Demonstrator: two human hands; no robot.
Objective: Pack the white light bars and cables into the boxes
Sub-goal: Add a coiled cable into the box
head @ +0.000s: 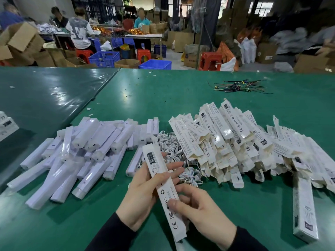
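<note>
I hold one long white printed box (159, 171) over the near edge of the green table (217, 211), its length running away from me. My left hand (143, 194) cradles its middle from below, fingers stretched out past the far side. My right hand (197, 209) pinches the near part, thumb on the printed face. A heap of white light bars (87, 153) lies to the left. Coiled white cables (174, 151) sit behind the box. A big pile of flat printed boxes (235, 140) spreads to the right.
One closed box (304, 209) lies apart at the right edge. A bundle of coloured wires (239, 86) rests far back on the table. A second darker table (41, 98) adjoins on the left. People work at benches among cartons and blue crates beyond.
</note>
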